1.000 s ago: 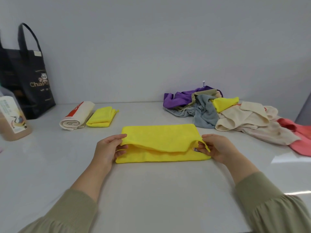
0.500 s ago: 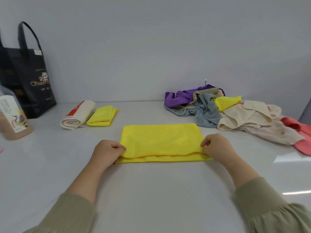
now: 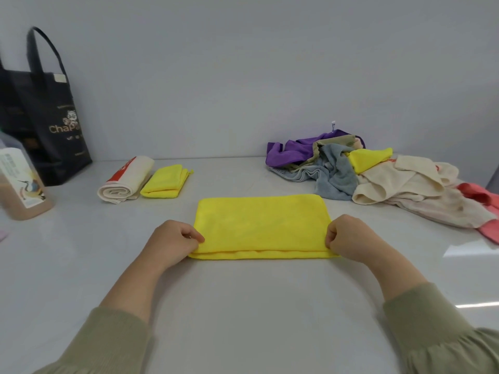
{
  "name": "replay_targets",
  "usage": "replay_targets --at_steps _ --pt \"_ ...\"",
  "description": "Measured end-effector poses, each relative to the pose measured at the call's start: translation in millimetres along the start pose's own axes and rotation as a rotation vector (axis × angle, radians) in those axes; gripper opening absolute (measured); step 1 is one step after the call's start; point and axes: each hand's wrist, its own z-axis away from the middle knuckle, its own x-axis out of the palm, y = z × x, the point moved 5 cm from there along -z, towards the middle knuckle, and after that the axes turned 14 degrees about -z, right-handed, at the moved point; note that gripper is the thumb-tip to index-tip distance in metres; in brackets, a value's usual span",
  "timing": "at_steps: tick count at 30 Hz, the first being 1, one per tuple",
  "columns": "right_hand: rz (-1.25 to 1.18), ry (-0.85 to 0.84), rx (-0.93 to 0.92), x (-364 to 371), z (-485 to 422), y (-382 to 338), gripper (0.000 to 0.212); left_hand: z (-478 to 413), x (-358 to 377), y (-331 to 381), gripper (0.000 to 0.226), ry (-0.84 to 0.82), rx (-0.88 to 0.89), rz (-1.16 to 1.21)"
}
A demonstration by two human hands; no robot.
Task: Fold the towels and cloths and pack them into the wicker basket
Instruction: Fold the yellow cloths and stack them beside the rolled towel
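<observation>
A yellow cloth (image 3: 260, 225) lies folded in half on the white table (image 3: 243, 306) in front of me, its doubled edge toward me. My left hand (image 3: 172, 242) pinches its near left corner with curled fingers. My right hand (image 3: 351, 238) pinches the near right corner the same way. A pile of unfolded cloths (image 3: 364, 174), purple, grey, yellow, cream and pink, lies at the back right. A rolled cream towel (image 3: 125, 183) and a folded yellow cloth (image 3: 166, 182) sit at the back left. No wicker basket is in view.
A black tote bag (image 3: 46, 125) stands against the wall at the far left. A bottle of brown liquid (image 3: 20, 184) stands in front of it near the left edge. The wall runs along the table's back edge.
Both hands have brought the lifted upper layer of the yellow cloth toward me and down, so it now lies flat on the lower layer with the near edges together.
</observation>
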Motion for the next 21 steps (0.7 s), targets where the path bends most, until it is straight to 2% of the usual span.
replay_targets --at_steps 3,5,8,9,10,12,14,15,18,21 --pt "-0.017 -0.064 0.006 3.1 0.8 -0.6 0.025 0.4 0.8 11.9 0.023 0.159 0.184 -0.289" --pt "-0.032 -0.047 -0.012 4.2 -1.1 0.0 0.021 4.8 5.7 24.8 0.011 0.267 0.346 -0.230" --pt "-0.071 0.028 -0.026 2.1 -3.0 0.0 0.019 9.9 24.1 42.2 0.050 0.102 0.452 -0.178" --pt "-0.115 0.056 -0.017 -0.3 -3.0 -0.1 0.019 9.5 31.0 43.6 0.056 0.056 0.473 -0.193" --pt "-0.177 0.092 -0.002 -4.1 -3.1 -0.3 0.019 9.0 35.0 43.3 0.053 0.028 0.480 -0.201" --pt "-0.387 0.143 0.051 -14.2 -2.7 0.9 0.017 7.4 37.3 41.8 0.031 0.050 0.487 -0.182" --pt "-0.520 0.106 0.129 -20.5 0.5 2.6 0.017 7.5 35.4 41.2 0.028 0.084 0.486 -0.180" --pt "-0.486 0.055 0.158 -19.8 2.6 3.5 0.017 7.8 34.7 40.9 0.033 0.090 0.486 -0.188" --pt "-0.150 -0.072 0.152 -6.4 4.6 7.1 0.015 9.6 31.9 41.6 0.039 0.099 0.496 -0.213" --pt "-0.013 -0.065 0.082 3.0 1.1 8.8 0.014 9.9 31.2 42.7 0.033 0.106 0.522 -0.210"
